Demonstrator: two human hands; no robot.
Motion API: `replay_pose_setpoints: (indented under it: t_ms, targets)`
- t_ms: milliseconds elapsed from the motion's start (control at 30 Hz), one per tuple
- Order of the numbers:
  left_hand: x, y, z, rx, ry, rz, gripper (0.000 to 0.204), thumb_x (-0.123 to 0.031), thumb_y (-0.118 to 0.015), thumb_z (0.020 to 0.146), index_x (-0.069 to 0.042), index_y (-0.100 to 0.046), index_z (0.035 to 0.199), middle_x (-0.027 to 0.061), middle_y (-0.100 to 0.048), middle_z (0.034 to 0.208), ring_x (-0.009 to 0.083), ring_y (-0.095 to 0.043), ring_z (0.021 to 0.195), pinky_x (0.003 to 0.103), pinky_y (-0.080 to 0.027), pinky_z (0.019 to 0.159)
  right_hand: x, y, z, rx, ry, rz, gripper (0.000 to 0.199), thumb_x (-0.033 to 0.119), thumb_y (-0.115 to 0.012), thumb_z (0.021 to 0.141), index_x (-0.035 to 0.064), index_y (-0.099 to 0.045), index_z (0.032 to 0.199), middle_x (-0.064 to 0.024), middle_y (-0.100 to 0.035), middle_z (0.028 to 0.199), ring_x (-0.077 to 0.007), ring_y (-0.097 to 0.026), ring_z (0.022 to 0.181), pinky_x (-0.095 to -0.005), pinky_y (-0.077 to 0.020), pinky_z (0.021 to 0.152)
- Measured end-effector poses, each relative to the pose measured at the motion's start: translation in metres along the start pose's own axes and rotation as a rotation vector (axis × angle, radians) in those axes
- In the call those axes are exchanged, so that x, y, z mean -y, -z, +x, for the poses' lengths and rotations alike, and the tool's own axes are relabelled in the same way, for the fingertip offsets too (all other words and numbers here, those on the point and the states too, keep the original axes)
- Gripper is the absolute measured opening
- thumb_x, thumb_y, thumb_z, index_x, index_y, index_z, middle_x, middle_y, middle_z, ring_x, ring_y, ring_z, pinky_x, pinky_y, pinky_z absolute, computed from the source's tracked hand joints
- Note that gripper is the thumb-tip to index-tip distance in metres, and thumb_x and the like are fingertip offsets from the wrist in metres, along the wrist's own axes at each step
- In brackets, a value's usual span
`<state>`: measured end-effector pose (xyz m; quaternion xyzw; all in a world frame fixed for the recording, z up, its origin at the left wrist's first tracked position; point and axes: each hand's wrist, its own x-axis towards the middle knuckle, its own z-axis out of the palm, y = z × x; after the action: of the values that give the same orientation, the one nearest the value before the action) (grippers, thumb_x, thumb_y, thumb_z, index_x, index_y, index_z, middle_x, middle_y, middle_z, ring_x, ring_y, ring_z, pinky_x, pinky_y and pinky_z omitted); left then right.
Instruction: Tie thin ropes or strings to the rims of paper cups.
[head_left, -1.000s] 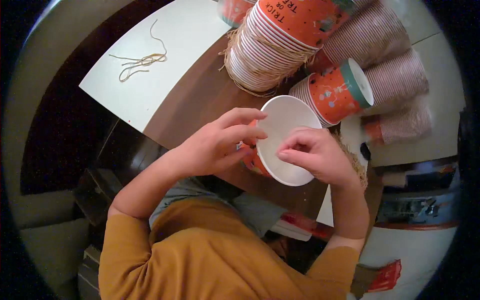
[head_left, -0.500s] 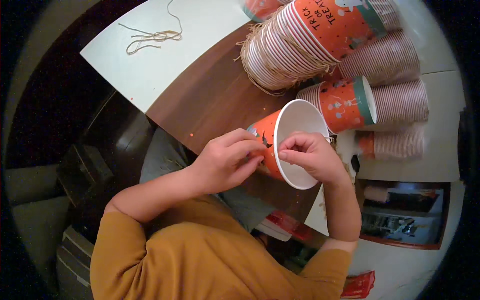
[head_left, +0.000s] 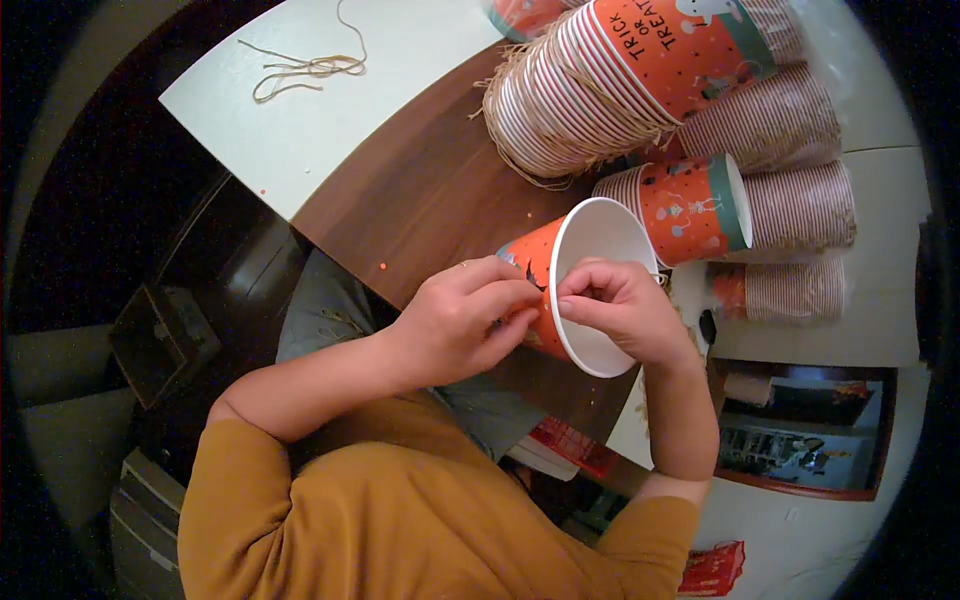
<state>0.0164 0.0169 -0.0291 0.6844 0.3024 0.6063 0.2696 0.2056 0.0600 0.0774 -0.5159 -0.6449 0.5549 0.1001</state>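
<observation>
An orange paper bucket (head_left: 535,248) with a white inside and a rolled white rim lies tilted in front of me, its mouth turned to the right. Outside its printed wall, my left hand (head_left: 475,310) has thumb and fingers pinched together close to the rim. My right hand (head_left: 620,305) reaches into the mouth, thumb and forefinger pinched just inside the same stretch of rim. Whatever either pinch holds is hidden. A bit of pale cord (head_left: 660,279) shows at the far side of the rim, behind my right hand.
Nested paper buckets (head_left: 570,110) with twine strands draped over them lie at the back. A smaller orange and green bucket stack (head_left: 690,208) and wrapped stacks (head_left: 800,205) are to the right. Loose twine (head_left: 325,68) rests on the white tabletop (head_left: 240,125), beside a brown wooden surface (head_left: 400,170).
My left hand has moved slightly right and up, closer to the bucket's rim. The right hand keeps its pinch inside the mouth, and the bucket has barely shifted.
</observation>
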Motion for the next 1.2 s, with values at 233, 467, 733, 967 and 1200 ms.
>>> replay_pose_setpoints:
  t_ms: [233,467,733,967,1200]
  targets:
    - [-0.001,0.0,0.003,-0.009,-0.04,0.049,0.023,-0.002,-0.071,0.072,-0.002,-0.063,0.093,0.0132,-0.063,0.089,0.0285,-0.064,0.079,0.035,-0.054,0.068,-0.001,-0.002,0.001,0.019,0.024,0.07,0.01,0.011,-0.068,0.084,0.0019,-0.065,0.087,0.0026,-0.061,0.081,-0.0044,-0.054,0.072,-0.0195,-0.0442,0.064]
    - [-0.001,-0.003,0.0,-0.022,-0.037,0.077,0.023,-0.002,-0.072,0.071,-0.003,-0.064,0.093,0.0127,-0.063,0.089,0.0284,-0.064,0.078,0.035,-0.053,0.068,-0.003,-0.002,0.0,0.051,0.01,0.098,0.01,0.009,-0.067,0.084,0.0009,-0.064,0.089,0.0012,-0.062,0.082,-0.0055,-0.055,0.075,-0.0202,-0.0452,0.066]
    - [-0.013,0.0,0.001,0.051,-0.151,0.264,0.026,-0.006,-0.072,0.07,-0.001,-0.063,0.093,0.0128,-0.063,0.09,0.0267,-0.063,0.072,0.035,-0.052,0.062,0.013,-0.015,-0.013,-0.106,0.034,-0.163,0.011,0.009,-0.066,0.082,-0.0015,-0.067,0.085,-0.0046,-0.064,0.079,-0.0108,-0.059,0.075,-0.0251,-0.0468,0.068]
    - [-0.015,-0.001,0.004,0.058,-0.125,0.257,0.027,-0.006,-0.072,0.069,-0.002,-0.061,0.093,0.0127,-0.063,0.089,0.0278,-0.062,0.072,0.036,-0.051,0.063,0.018,-0.022,-0.017,-0.19,0.163,-0.335,0.013,0.009,-0.064,0.082,-0.0034,-0.067,0.084,-0.0099,-0.065,0.079,-0.0178,-0.062,0.074,-0.0288,-0.048,0.067]
    - [-0.018,-0.002,0.01,0.113,-0.091,0.229,0.024,-0.006,-0.071,0.068,-0.003,-0.061,0.09,0.0104,-0.06,0.083,0.028,-0.061,0.07,0.036,-0.05,0.063,0.022,-0.027,-0.024,-0.197,0.208,-0.381,0.013,0.009,-0.063,0.08,-0.0023,-0.066,0.087,-0.0099,-0.062,0.079,-0.0174,-0.059,0.069,-0.0284,-0.0468,0.063]
